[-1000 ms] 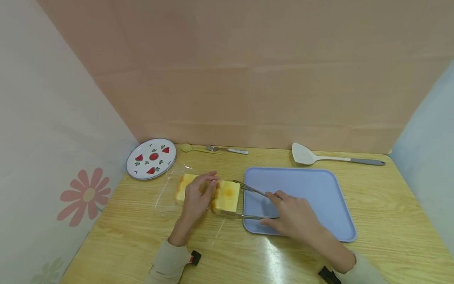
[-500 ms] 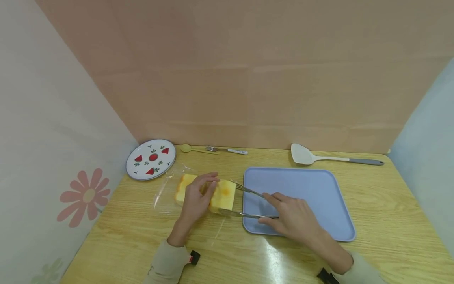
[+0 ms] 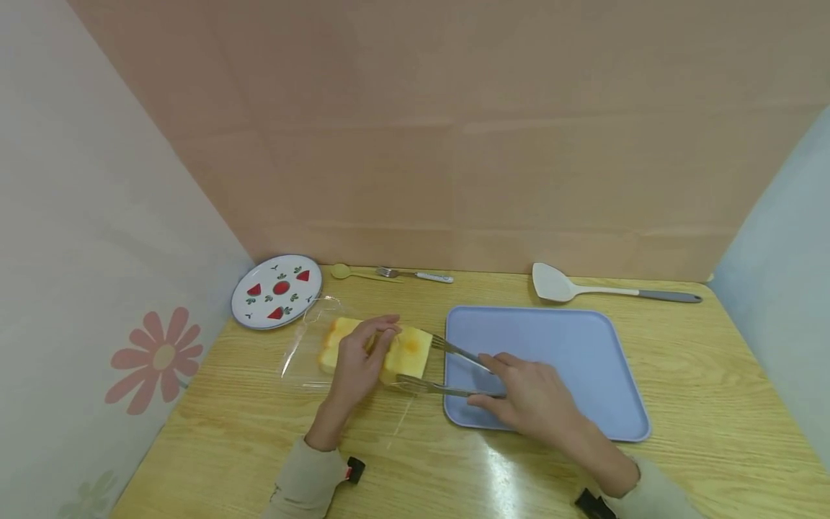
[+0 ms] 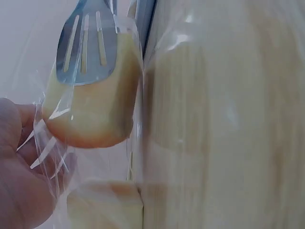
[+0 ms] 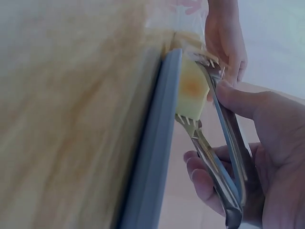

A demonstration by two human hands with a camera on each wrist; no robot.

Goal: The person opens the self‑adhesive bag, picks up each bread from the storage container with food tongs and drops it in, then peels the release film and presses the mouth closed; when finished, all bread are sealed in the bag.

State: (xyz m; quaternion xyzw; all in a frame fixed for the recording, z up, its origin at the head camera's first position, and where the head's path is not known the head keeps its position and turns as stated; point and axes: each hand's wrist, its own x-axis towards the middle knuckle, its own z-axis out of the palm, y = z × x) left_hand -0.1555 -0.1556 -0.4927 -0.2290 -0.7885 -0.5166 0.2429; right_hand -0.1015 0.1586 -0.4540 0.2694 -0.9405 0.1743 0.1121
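Note:
My left hand pinches the film of a clear plastic bag, which shows close around the fingers in the left wrist view. Inside the bag lies one piece of yellow bread with browned edges, partly behind that hand. A second bread piece sits at the bag's right end. My right hand grips metal tongs with slotted ends. One tong end is at the far right corner of this second piece; the other overlaps its near side. In the left wrist view, a slotted end lies across the bread.
A blue tray lies under the tongs and right hand. Along the back are a plate with a red fruit pattern, a yellow spoon, a fork and a white spatula with a grey handle. Walls stand behind and on both sides.
The right hand and tongs have shifted slightly left, and the near tong end now overlaps the bread's near side. The right bread piece has moved a little left. The left hand has barely moved.

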